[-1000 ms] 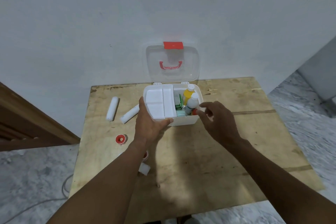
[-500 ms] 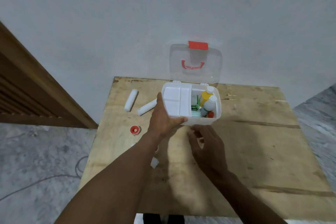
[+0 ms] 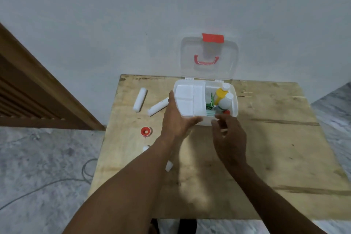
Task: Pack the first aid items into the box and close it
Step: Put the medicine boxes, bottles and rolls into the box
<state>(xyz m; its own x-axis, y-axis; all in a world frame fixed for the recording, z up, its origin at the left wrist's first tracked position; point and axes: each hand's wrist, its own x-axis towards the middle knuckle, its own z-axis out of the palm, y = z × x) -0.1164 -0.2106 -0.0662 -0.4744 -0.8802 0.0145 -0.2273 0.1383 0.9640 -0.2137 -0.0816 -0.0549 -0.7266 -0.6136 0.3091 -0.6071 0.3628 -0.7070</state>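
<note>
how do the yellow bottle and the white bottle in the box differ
The yellow bottle has a yellow body; the white bottle has a white one. The yellow bottle sits farther back in the box, the white bottle in front, partly covering it. Both have white caps and tilt the same way.

Your left hand and right hand are bare, and the left forearm and right forearm are bare as far as the bottom of the view. Under the near edge of the table, two dark shapes may be your feet or shoes; too dim to tell.
</note>
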